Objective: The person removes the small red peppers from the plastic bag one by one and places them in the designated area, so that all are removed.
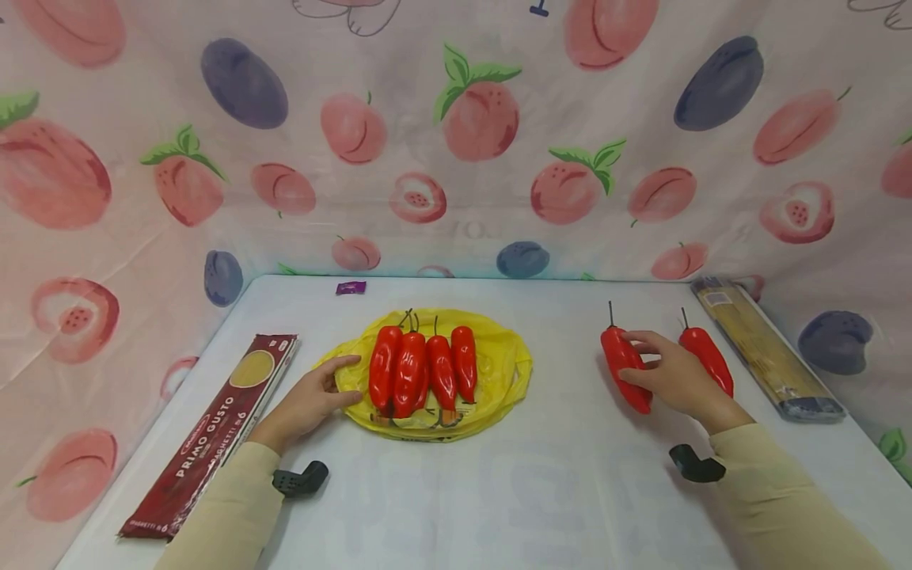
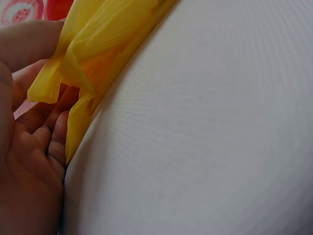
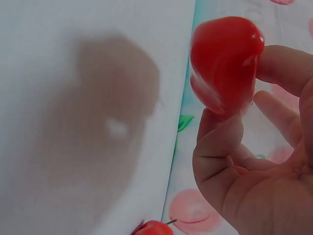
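Observation:
My right hand (image 1: 670, 374) pinches a glossy red chili pepper (image 1: 618, 360) between thumb and fingers, its thin dark stem pointing away. In the right wrist view this pepper (image 3: 225, 63) is held off the table, and a broad shadow falls beside it. Another red chili pepper (image 1: 707, 360) lies just right of that hand. My left hand (image 1: 317, 400) is at the left edge of a flattened yellow plastic bag (image 1: 502, 368). In the left wrist view its fingers curl around a loose fold of the bag (image 2: 80, 73). Several red chili peppers (image 1: 412, 372) lie side by side on the bag.
A dark red spaghetti packet (image 1: 214, 431) lies along the left side of the white table (image 1: 556, 491). A clear pack of spaghetti (image 1: 765, 344) lies at the right edge. Near the back edge is a small purple wrapper (image 1: 351, 288). Fruit-printed cloth (image 1: 456, 229) surrounds the table's back and sides.

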Motion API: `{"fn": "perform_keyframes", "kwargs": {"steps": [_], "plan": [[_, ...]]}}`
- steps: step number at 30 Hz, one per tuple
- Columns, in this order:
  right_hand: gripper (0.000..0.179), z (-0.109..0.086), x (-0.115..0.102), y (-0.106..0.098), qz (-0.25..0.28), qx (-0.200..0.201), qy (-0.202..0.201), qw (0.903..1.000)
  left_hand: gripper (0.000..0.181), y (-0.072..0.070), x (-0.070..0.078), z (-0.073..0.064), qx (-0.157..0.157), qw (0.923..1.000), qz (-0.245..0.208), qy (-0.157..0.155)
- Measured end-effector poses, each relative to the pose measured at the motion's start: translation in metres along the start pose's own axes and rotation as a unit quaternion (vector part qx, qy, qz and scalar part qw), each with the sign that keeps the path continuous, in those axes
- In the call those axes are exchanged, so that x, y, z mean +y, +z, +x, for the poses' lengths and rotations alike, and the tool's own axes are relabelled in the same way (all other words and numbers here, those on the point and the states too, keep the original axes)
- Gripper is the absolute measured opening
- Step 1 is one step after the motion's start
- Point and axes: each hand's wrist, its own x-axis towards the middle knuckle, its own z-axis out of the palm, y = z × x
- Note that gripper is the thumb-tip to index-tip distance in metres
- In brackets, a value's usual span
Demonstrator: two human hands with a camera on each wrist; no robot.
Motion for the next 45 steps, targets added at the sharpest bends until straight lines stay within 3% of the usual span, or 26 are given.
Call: {"fn": "perform_keyframes", "kwargs": {"steps": [26,45], "plan": [[0.071,0.009,0.046,-0.017,-0.031,0.028,0.035,0.9985,0.073,0.0,-0.001,0.0,0.0,1.0,-0.004,0.006],[0.069,0.014,0.055,-0.018,-0.066,0.052,0.062,0.9945,0.071,0.001,0.0,-0.001,0.002,1.0,-0.005,0.004]]}}
